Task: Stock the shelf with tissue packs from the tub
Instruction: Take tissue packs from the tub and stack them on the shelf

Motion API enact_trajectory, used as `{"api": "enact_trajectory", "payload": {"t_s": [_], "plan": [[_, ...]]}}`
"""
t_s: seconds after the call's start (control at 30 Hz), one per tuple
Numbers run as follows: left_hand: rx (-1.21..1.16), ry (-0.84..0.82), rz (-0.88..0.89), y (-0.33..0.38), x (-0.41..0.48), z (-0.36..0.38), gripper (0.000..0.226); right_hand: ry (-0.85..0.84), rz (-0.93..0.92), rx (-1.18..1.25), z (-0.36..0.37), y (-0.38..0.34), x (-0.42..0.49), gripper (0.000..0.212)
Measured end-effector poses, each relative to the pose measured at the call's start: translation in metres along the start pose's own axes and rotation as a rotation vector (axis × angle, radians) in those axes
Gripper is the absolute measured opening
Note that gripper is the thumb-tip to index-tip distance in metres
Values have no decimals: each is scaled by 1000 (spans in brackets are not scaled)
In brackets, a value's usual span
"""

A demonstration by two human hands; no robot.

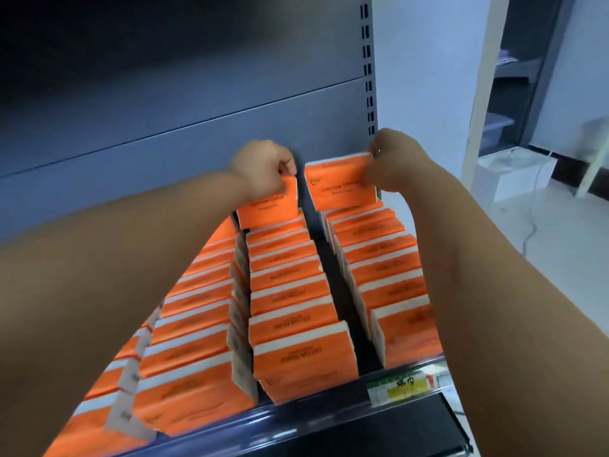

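Both my arms reach to the back of a grey metal shelf (pixel 316 420). My left hand (pixel 263 163) pinches the top edge of an orange tissue pack (pixel 268 207) that stands upright at the rear of the middle row. My right hand (pixel 392 159) grips the top right corner of another orange tissue pack (pixel 339 189) at the rear of the right row. Several rows of orange and white tissue packs (pixel 296 305) fill the shelf from front to back. The tub is out of view.
The shelf's grey back panel (pixel 164 103) rises behind the packs, with a slotted upright (pixel 367 61) at its right end. A price label (pixel 405 385) sits on the front rail. To the right are a white floor, a white box (pixel 514 173) and another rack (pixel 514 77).
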State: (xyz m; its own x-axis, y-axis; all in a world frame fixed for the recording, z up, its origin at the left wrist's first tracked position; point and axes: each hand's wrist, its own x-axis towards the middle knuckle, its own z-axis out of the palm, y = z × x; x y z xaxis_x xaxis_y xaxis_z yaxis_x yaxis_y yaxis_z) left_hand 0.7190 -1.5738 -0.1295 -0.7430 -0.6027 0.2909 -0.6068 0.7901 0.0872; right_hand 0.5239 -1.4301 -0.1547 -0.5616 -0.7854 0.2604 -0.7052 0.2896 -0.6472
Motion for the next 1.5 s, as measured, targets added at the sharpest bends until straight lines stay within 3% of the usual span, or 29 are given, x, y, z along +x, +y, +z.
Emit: {"api": "enact_trajectory", "payload": {"t_s": [0.1, 0.37, 0.6, 0.83, 1.2, 1.33, 1.5], "plan": [[-30, 28, 1, -9, 0, 5, 38, 0, -34, -21, 9, -2, 6, 26], [-51, 74, 70, -11, -1, 16, 39, 123, -16, -25, 21, -7, 15, 34], [123, 132, 116, -16, 3, 23, 41, 149, 21, -9, 26, -13, 12, 33], [205, 53, 102, -12, -2, 17, 40, 134, 56, -10, 31, -15, 13, 34], [55, -25, 51, 29, -3, 12, 33, 212, 149, 154, 29, -6, 13, 45], [189, -75, 83, 35, -5, 10, 38, 201, 246, 190, 28, 6, 19, 35], [262, -97, 101, 37, -7, 11, 27, 128, 260, 193, 32, 10, 20, 28]]}}
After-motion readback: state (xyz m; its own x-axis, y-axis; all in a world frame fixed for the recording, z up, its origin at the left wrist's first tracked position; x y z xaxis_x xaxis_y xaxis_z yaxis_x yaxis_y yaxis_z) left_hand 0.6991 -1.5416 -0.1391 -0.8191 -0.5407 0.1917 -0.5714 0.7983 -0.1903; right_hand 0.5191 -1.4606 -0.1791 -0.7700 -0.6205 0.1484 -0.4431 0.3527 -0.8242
